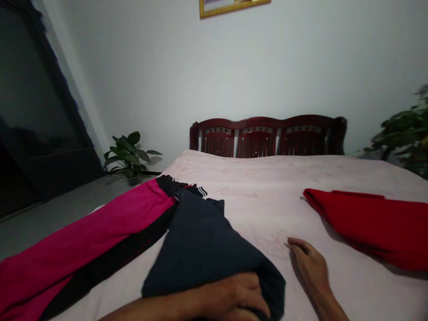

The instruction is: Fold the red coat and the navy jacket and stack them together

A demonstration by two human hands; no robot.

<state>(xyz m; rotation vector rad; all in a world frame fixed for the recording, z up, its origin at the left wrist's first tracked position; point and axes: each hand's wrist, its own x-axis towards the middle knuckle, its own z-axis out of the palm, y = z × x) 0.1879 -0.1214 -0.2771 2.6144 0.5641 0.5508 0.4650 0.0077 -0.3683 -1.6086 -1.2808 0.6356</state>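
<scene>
A dark navy garment (200,240), its exact kind unclear, lies partly folded on the bed in front of me. My left hand (242,292) reaches in from the lower left, its fingers curled around the near right part of this cloth. Some of those fingertips are hidden in the fabric. To the right of it, my right hand (310,265) is low over the sheet, fingers extended toward the left with no cloth in them. Left of the navy garment stretches a long pink and black garment (117,218), which meets it at the far end near striped dark cloth (197,191).
A folded red garment (368,223) lies on the bed's right side. Under everything is a pale pink sheet (247,205). Beyond stands a dark carved wooden backrest (257,138) against the wall. Potted plants stand left (129,154) and right (408,133).
</scene>
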